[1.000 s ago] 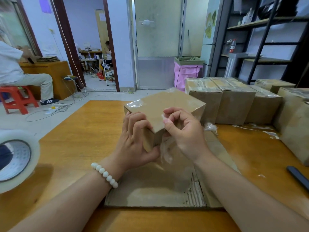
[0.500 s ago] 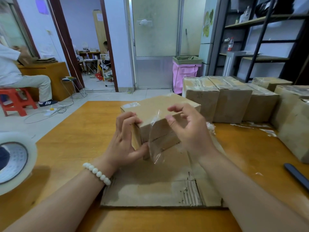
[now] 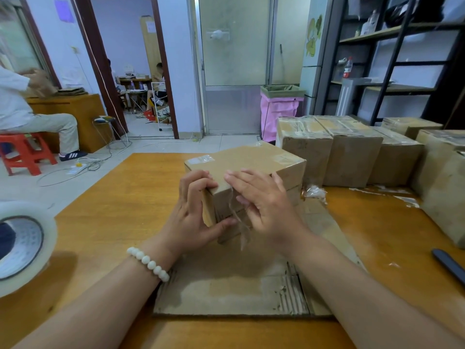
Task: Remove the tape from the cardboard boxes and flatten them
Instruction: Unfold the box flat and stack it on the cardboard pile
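Several taped boxes [image 3: 352, 152] stand in a row along the far right of your orange wooden tabletop [image 3: 113, 210], with torn tape scraps [image 3: 402, 200] and a crumpled wad of tape [image 3: 314, 191] lying in front of them. A flattened cardboard sheet [image 3: 226, 285] lies right in front of you, a big roll of clear tape [image 3: 22, 245] sits at the left edge, and a dark handle [image 3: 450, 267] pokes in at the right edge. Beyond the tabletop are a tiled floor, a frosted glass door, a bin with a pink bag [image 3: 279, 112], a dark metal shelf rack [image 3: 402, 59], and on the left a seated person on a red stool [image 3: 25, 152] beside an open doorway. The cardboard box [image 3: 251, 159] you are working on rests at the far end of the flattened sheet. Your left hand [image 3: 191, 217], with the bead bracelet [image 3: 148, 263] on its wrist, grasps the box's near left corner, fingers curled over the top edge and thumb on the near face. Your right hand [image 3: 264, 205] lies over the near top edge with its fingers straight and released. A tape strip [image 3: 241, 227] hangs limp between your hands; you cannot tell whether it clings to the right palm. Half a second ago your right fingers were curled, pulling that strip up off the box as a wide taut sheet; since then they have flattened out and the strip has dropped into a narrow, twisted ribbon. Your left hand keeps the same grip, and the box has barely shifted.
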Available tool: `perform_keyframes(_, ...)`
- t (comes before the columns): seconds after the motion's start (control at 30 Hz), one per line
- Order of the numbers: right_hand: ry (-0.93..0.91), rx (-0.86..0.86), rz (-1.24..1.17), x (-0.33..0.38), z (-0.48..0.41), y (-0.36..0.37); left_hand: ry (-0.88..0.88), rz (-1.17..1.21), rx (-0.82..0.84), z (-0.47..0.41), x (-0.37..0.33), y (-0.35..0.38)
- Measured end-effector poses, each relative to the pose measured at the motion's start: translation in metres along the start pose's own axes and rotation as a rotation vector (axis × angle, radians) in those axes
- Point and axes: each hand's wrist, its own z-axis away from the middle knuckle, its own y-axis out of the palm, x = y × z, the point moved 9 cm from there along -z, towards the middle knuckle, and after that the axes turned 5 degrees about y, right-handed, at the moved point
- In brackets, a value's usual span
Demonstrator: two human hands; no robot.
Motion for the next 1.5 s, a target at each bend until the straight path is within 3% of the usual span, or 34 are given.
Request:
perform_keyframes(0.37,0.191,0.101,-0.169,-0.006,-0.001,0.006,-0.027,0.026,0.011,0.001,0.001,0.002)
perform_keyframes(0.53,0.122,-0.034,-0.131,-0.001,-0.005,-0.007,0.005,0.01,-0.004,-0.001,-0.003,0.003)
perform_keyframes(0.83,0.038,-0.129,-0.186,0.002,-0.007,-0.024,0.013,0.008,0.003,-0.001,-0.005,0.003)
perform_keyframes(1.5,-0.029,-0.188,-0.165,0.002,0.004,-0.028,0.011,0.029,0.005,-0.001,-0.004,0.002)
